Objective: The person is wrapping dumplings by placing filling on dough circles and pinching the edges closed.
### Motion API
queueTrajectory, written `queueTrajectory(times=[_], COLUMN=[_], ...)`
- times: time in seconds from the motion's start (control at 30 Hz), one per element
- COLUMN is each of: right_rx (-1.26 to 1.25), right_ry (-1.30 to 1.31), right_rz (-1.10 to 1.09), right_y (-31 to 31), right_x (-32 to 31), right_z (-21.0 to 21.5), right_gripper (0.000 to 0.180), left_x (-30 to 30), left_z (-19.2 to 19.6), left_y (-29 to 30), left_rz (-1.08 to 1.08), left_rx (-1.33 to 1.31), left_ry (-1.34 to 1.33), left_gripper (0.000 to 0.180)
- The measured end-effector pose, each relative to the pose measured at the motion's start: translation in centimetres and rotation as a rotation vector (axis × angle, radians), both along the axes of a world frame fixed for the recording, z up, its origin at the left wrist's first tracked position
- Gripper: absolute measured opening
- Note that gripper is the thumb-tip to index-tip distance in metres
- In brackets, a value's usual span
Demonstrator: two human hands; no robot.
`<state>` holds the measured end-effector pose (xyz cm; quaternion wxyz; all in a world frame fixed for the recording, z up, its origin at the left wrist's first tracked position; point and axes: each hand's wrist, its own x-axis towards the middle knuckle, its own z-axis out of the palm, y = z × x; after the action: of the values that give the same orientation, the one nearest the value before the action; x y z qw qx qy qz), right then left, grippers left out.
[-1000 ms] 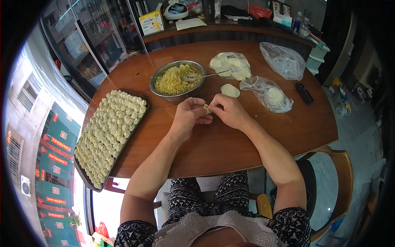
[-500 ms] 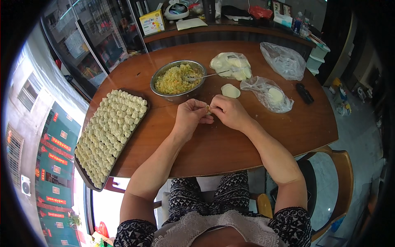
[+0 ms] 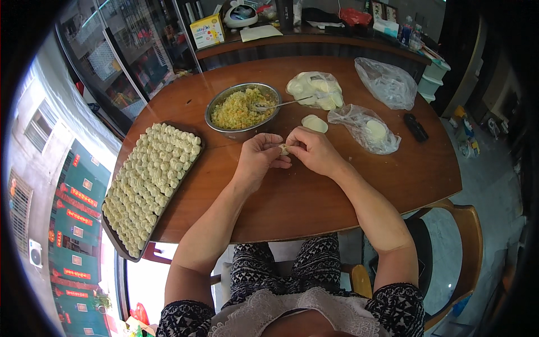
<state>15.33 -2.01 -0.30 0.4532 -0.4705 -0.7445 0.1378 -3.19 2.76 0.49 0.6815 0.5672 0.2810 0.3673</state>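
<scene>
Between the fingertips of both hands is a small pale dumpling (image 3: 284, 150), mostly hidden by the fingers. My left hand (image 3: 259, 160) cups it from the left, fingers curled round it. From the other side my right hand (image 3: 314, 150) pinches its edge with thumb and forefinger. Just beyond the hands stands a metal bowl (image 3: 227, 133) of yellow-green chopped filling (image 3: 238, 109), a spoon (image 3: 286, 102) resting in it. Loose round dough wrappers (image 3: 315, 123) lie to the right of the bowl. On the left, a dark tray (image 3: 120, 242) carries rows of pleated dumplings (image 3: 154, 174).
A plastic bag of wrappers (image 3: 315, 89) lies behind the loose ones. Another bag (image 3: 365, 128) with a wrapper inside and a crumpled bag (image 3: 387, 83) are at the right, near a black object (image 3: 415, 127). A wooden chair (image 3: 469, 241) stands beyond the table's right edge.
Both hands stay in the same place over the table. The right fingers have shifted slightly on the dumpling's edge, and a little more of its pale dough shows.
</scene>
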Motion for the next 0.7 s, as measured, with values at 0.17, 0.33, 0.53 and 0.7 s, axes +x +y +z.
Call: queueTrajectory(times=[0.17, 0.33, 0.53, 0.7], right_rx=[0.028, 0.072, 0.162, -0.042], right_ry=[0.019, -0.001, -0.124, 0.025], right_rz=[-0.001, 0.005, 0.015, -0.017], right_y=[0.0, 0.0, -0.2, -0.3], right_x=[-0.1, 0.0, -0.2, -0.3], right_z=[0.1, 0.0, 0.5, 0.5], right_gripper=[0.009, 0.010, 0.014, 0.014], left_x=[-0.1, 0.0, 0.0, -0.2], left_z=[0.2, -0.4, -0.9, -0.2], left_y=[0.1, 0.2, 0.4, 0.3], left_rz=[0.005, -0.010, -0.002, -0.001], left_rx=[-0.082, -0.114, -0.078, -0.056], left_ry=[-0.052, -0.103, -0.057, -0.007], left_gripper=[0.018, 0.010, 0.010, 0.012])
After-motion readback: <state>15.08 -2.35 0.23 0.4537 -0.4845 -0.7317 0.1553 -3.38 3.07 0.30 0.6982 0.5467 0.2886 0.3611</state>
